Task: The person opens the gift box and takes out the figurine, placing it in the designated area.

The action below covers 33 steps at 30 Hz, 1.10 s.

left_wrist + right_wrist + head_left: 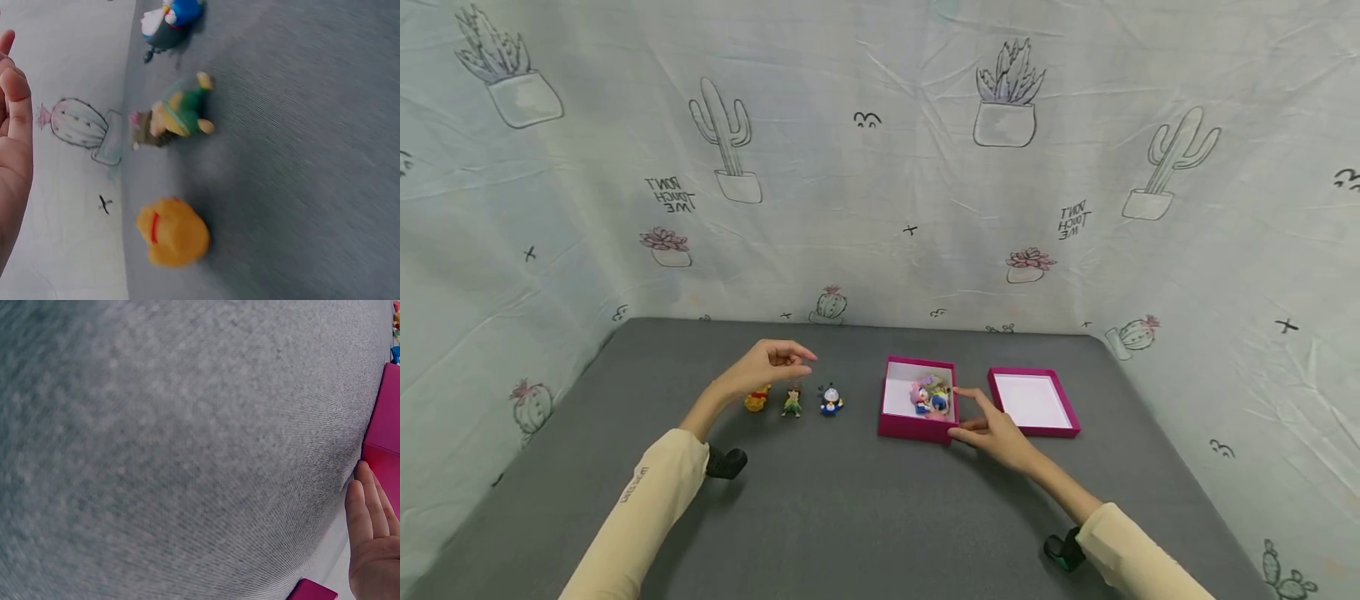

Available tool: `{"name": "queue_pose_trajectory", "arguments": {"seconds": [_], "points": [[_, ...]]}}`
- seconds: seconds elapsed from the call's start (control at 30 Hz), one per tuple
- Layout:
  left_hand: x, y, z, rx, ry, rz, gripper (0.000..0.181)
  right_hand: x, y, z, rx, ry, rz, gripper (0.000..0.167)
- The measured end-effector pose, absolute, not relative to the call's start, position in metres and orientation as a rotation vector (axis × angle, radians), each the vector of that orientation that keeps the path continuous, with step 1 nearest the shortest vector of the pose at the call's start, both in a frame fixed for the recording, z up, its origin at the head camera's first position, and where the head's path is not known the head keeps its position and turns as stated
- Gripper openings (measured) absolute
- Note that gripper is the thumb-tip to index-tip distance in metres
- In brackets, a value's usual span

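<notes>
left hand (769,365), empty, fingers loosely bent, hovers near the green toy (792,402), likely light, hard plastic, best pinched mid-body. right hand (997,435), fingers fairly straight, touches the stiff-looking box (916,428) to its left.

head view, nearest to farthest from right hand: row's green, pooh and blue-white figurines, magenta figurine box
1. Magenta figurine box, touching the right hand
2. Blue-white figurine, row's right end
3. Green figurine, row's middle
4. Pooh figurine, row's left end
</notes>
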State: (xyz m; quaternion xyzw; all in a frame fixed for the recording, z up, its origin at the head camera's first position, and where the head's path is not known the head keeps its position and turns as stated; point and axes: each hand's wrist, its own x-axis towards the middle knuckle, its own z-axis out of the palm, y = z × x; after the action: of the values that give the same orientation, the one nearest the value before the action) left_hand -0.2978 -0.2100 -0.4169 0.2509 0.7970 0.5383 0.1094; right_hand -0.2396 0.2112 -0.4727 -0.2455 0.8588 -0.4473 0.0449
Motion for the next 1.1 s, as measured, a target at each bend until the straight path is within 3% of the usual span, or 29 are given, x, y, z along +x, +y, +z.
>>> {"name": "queue_pose_trajectory", "arguments": {"seconds": [0.47,1.1], "points": [[-0.333,-0.161,-0.41,0.877,2.193,1.572,0.021,-0.219,0.201,-0.436,-0.739,2.624,-1.357,0.062],[-0.359,-0.075,-0.421,0.935,2.101,1.369,0.026,-0.241,0.212,-0.475,-0.689,2.623,-1.373,0.064]]}}
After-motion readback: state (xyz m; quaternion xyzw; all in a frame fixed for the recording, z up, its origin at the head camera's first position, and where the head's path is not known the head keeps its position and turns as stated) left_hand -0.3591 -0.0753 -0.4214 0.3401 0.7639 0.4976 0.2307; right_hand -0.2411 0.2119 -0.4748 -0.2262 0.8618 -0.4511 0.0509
